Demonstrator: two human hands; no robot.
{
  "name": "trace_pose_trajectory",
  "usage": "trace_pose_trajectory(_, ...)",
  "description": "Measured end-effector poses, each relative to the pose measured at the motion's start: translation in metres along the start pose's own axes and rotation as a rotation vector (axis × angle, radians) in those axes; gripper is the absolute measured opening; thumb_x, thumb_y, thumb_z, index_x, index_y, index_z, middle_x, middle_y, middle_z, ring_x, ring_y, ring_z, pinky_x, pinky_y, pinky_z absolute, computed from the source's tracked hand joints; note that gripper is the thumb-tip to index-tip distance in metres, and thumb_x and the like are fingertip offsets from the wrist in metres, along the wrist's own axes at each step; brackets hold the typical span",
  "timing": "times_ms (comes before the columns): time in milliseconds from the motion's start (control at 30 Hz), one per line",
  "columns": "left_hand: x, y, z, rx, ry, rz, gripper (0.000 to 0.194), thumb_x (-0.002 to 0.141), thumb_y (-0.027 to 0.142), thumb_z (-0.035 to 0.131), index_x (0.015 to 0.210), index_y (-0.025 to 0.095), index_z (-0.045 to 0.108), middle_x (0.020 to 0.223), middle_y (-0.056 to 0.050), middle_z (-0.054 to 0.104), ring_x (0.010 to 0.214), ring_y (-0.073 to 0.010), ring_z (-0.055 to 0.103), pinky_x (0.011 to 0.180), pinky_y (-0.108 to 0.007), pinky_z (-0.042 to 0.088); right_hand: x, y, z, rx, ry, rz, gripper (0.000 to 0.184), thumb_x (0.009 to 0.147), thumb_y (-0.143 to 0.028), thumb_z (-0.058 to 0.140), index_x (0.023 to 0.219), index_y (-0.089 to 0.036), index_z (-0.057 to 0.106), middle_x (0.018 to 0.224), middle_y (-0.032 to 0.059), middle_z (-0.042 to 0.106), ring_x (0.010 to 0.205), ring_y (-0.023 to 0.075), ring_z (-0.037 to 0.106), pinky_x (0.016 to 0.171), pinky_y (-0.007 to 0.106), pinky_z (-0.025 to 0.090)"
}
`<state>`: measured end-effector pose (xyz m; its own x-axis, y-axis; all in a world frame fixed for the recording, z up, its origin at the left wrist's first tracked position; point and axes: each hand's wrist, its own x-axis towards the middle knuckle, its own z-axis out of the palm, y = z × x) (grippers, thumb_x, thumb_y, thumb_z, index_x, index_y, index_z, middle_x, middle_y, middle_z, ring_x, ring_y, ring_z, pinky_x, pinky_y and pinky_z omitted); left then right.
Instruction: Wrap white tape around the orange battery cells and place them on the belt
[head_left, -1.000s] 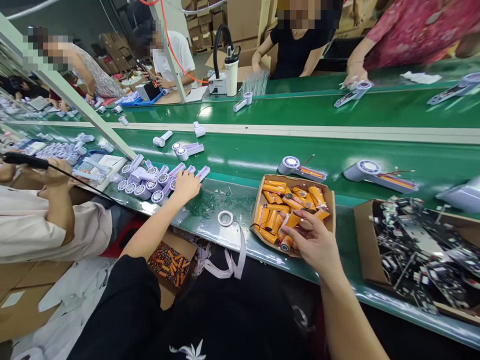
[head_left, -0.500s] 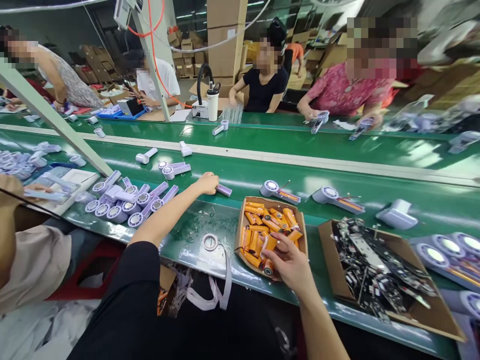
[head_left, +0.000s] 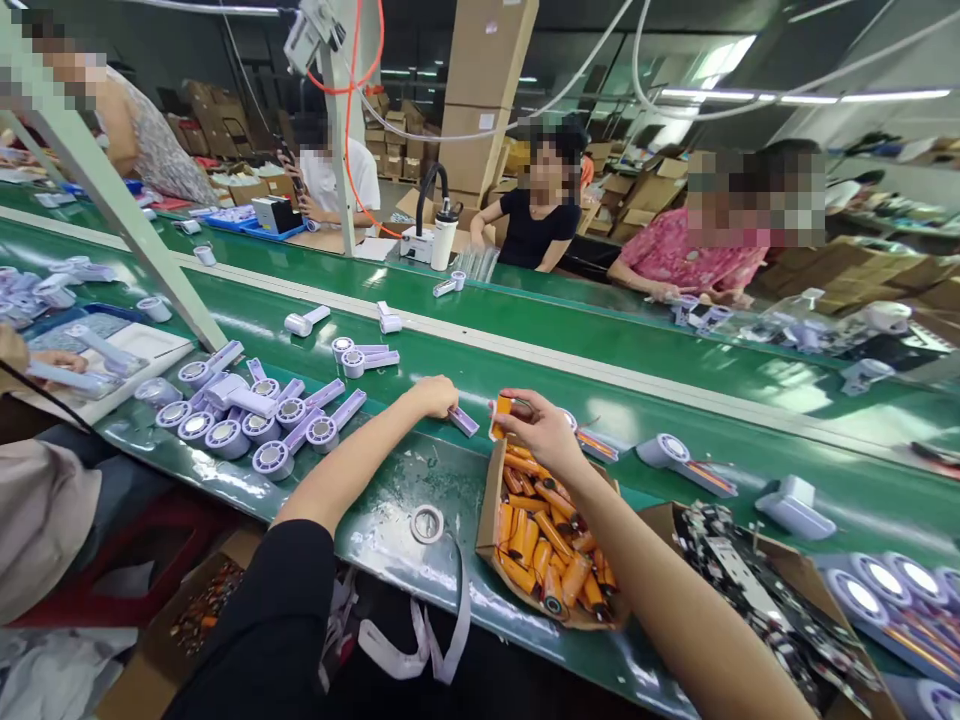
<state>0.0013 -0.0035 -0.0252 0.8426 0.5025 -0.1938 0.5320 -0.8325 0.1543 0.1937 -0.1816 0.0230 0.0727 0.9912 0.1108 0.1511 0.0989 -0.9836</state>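
My left hand [head_left: 435, 397] is closed over the head end of a lavender handheld fan housing [head_left: 464, 422], whose open handle sticks out to the right. A little to its right, my right hand [head_left: 541, 428] pinches an orange-wrapped battery [head_left: 500, 411] between thumb and fingers. Beneath that hand stands a cardboard box [head_left: 489, 500] filled with more orange batteries [head_left: 544, 535]. Just beyond my right wrist, partly hidden, lies a fan half [head_left: 600, 446] with an orange battery in its handle. Another such fan half [head_left: 664, 452] rests farther right.
Many lavender fan housings [head_left: 259, 425] are heaped at left. A tape roll [head_left: 427, 524] lies near the front edge. At right are a carton of circuit boards [head_left: 750, 580] and a stack of fan halves [head_left: 862, 595]. Several co-workers sit across the green belt [head_left: 525, 345].
My right hand has come up out of the battery box with an orange battery and moved toward my left hand. My left hand keeps its hold on the fan housing. The camera view has shifted.
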Motion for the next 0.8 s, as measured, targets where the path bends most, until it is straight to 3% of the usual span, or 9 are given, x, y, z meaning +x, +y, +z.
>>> trace_pose_trajectory(167, -0.007, 0.002, 0.000, 0.052, 0.014, -0.019, 0.026, 0.080, 0.027, 0.073, 0.104, 0.021, 0.080, 0.111, -0.009, 0.072, 0.109, -0.0138, 0.065, 0.101, -0.019, 0.049, 0.047, 0.034, 0.018, -0.182, -0.017, -0.053, 0.057, 0.078, -0.054, 0.078, 0.123, -0.020, 0.069, 0.098, 0.0081, 0.079, 0.089, 0.0246, 0.077, 0.085, 0.039, 0.063)
trace_pose_trajectory(367, 0.004, 0.018, -0.005, 0.054, -0.065, -0.022, 0.028, 0.077, 0.021, 0.074, 0.103, 0.011, 0.080, 0.108, -0.017, 0.071, 0.112, -0.0191, 0.066, 0.106, -0.024, 0.048, 0.053, 0.058, 0.016, -0.421, 0.047, -0.084, 0.045, 0.078, -0.053, 0.073, 0.109, -0.021, 0.073, 0.090, 0.0076, 0.078, 0.083, 0.0267, 0.075, 0.085, 0.043, 0.060)
trace_pose_trajectory(600, 0.016, 0.006, -0.030, -0.161, -0.199, 0.002, 0.030, 0.080, 0.033, 0.077, 0.107, 0.022, 0.081, 0.098, -0.002, 0.075, 0.082, -0.0057, 0.063, 0.080, -0.014, 0.044, 0.050, 0.061, 0.016, -0.649, -0.049, -0.055, 0.036, 0.089, -0.039, 0.070, 0.122, -0.023, 0.068, 0.099, 0.0047, 0.080, 0.093, 0.0227, 0.078, 0.086, 0.034, 0.061)
trace_pose_trajectory(800, 0.015, 0.009, -0.023, -0.272, -0.024, -0.067, 0.034, 0.095, 0.034, 0.060, 0.115, 0.012, 0.076, 0.107, -0.007, 0.073, 0.095, -0.0102, 0.065, 0.091, -0.021, 0.048, 0.046, 0.043, 0.018, -0.984, -0.177, 0.004, 0.029, 0.093, -0.031, 0.074, 0.121, -0.022, 0.071, 0.103, 0.0104, 0.079, 0.101, 0.0306, 0.076, 0.087, 0.037, 0.057)
